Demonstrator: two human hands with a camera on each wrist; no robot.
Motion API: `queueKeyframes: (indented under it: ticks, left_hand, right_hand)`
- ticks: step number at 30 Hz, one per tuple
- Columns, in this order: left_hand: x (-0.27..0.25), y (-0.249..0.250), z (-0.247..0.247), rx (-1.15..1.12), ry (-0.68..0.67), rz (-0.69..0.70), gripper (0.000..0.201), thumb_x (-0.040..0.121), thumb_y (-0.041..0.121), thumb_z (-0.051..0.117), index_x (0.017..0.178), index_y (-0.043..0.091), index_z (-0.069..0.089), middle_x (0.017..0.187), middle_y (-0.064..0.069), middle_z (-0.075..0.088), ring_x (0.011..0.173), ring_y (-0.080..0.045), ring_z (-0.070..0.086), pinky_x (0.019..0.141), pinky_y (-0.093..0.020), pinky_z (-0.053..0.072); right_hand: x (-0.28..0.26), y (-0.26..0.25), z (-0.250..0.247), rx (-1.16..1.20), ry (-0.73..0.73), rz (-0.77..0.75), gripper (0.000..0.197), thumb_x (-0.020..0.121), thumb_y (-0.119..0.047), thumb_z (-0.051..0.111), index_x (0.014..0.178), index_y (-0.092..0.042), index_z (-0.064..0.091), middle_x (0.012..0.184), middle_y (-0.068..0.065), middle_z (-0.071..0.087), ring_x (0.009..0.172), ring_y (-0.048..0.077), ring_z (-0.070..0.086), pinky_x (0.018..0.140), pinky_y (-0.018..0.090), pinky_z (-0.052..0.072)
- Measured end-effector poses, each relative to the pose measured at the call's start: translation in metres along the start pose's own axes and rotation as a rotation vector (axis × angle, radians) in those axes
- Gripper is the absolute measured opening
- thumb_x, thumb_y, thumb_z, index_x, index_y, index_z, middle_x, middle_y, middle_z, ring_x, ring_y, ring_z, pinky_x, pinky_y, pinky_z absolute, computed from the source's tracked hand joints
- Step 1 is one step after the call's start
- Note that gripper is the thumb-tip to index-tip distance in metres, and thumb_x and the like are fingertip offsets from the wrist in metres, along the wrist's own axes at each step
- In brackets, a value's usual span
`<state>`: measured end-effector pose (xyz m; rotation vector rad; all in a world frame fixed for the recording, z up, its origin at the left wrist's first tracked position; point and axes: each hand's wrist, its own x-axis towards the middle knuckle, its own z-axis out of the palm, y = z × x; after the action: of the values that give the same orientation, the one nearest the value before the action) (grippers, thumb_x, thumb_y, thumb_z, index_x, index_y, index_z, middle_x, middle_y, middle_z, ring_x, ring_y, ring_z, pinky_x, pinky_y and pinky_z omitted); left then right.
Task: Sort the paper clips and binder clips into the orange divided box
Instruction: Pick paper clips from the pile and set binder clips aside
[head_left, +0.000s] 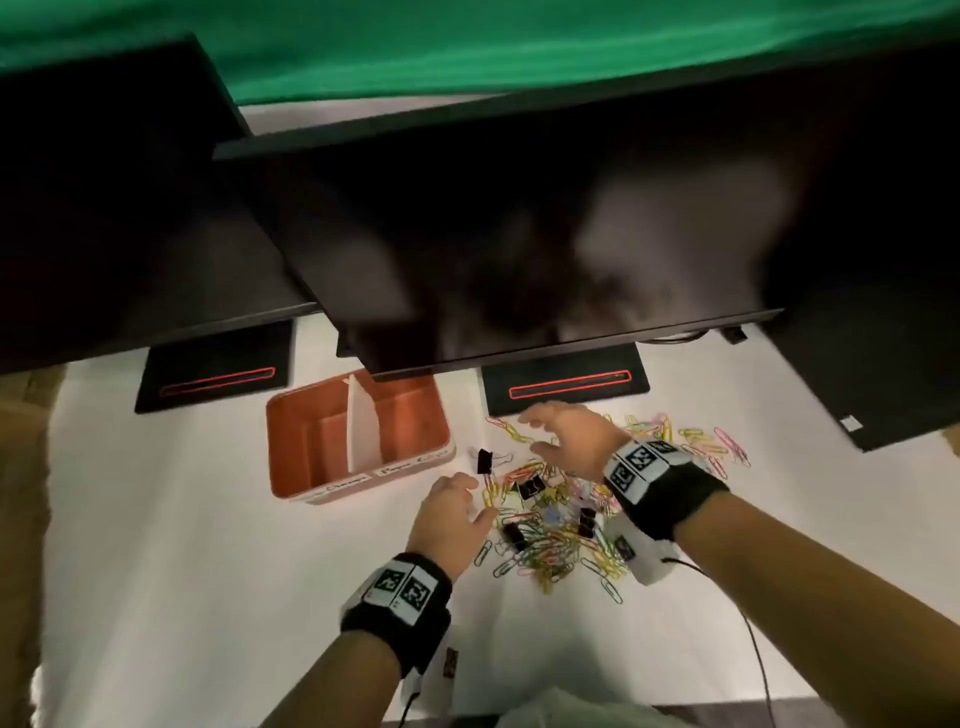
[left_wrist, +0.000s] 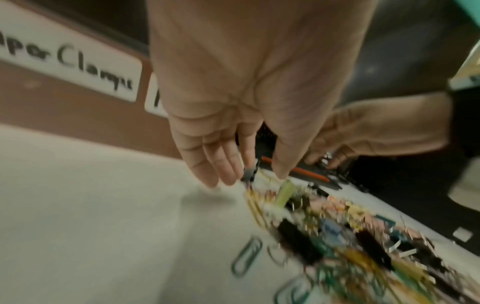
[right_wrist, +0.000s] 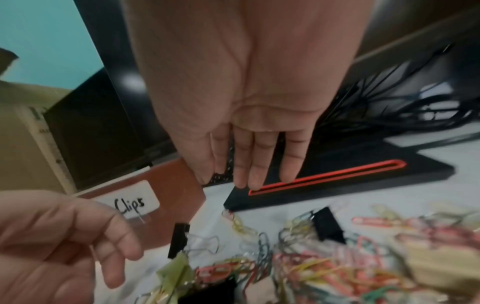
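The orange divided box (head_left: 270, 447) stands on the white table, left of a pile of coloured paper clips (head_left: 558, 540). Its front labels read "Paper Clamps" (left_wrist: 78, 61) and "Clips" (right_wrist: 130, 203). Several black binder clips lie in the pile; one (head_left: 484, 461) lies apart near the box, another (head_left: 531, 487) at the pile's middle. My left hand (head_left: 475, 496) hovers at the pile's left edge, fingers (left_wrist: 223, 162) straight and holding nothing. My right hand (head_left: 532, 431) hangs over the far side of the pile, fingers (right_wrist: 255, 164) spread and empty.
Two black monitor stands with red slots (head_left: 213, 379) (head_left: 566, 387) sit just behind the box and the pile, with dark screens overhanging them. A tangle of black cables (right_wrist: 389, 107) lies behind the right stand. A thin cable (head_left: 753, 649) trails from my right wrist.
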<state>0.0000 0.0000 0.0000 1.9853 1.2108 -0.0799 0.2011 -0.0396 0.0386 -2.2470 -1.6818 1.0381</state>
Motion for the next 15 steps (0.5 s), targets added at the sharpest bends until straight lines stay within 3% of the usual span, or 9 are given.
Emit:
queueKeyframes:
  ticks: [3,6,11,15]
  left_hand:
    - [0.012,-0.003,0.012,-0.045,0.058,-0.053,0.041,0.081,0.029,0.066,0.117,0.014,0.051,0.112,-0.004,0.051,0.098,-0.020,0.055,0.091,-0.031,0.046]
    - [0.021,-0.004,0.019,-0.053,0.063,-0.046,0.044,0.077,0.028,0.071,0.115,0.015,0.052,0.107,-0.002,0.048,0.099,-0.019,0.053,0.090,-0.035,0.047]
    - [0.033,-0.011,0.020,-0.076,0.038,-0.034,0.039,0.076,0.007,0.071,0.110,0.015,0.055,0.095,0.001,0.047,0.084,-0.017,0.053,0.076,-0.021,0.042]
    - [0.033,-0.019,0.022,-0.103,0.060,-0.021,0.026,0.075,0.000,0.069,0.098,0.011,0.062,0.085,0.000,0.055,0.079,-0.015,0.054,0.074,-0.020,0.044]
  right_hand:
    - [0.031,-0.008,0.013,-0.047,-0.019,0.023,0.047,0.091,-0.022,0.051,0.137,-0.023,0.040,0.140,0.004,0.047,0.125,0.023,0.048,0.103,0.038,0.042]
    - [0.049,-0.008,0.025,-0.072,-0.075,0.044,0.051,0.090,-0.017,0.052,0.139,-0.021,0.039,0.142,0.006,0.043,0.128,0.026,0.044,0.105,0.038,0.040]
    - [0.054,0.000,0.038,-0.080,-0.110,0.017,0.045,0.086,-0.006,0.054,0.129,-0.019,0.052,0.127,0.006,0.047,0.116,0.024,0.049,0.100,0.035,0.043]
    - [0.049,0.008,0.040,-0.113,-0.119,0.016,0.030,0.089,-0.007,0.049,0.116,-0.015,0.061,0.119,0.007,0.058,0.108,0.025,0.055,0.095,0.033,0.045]
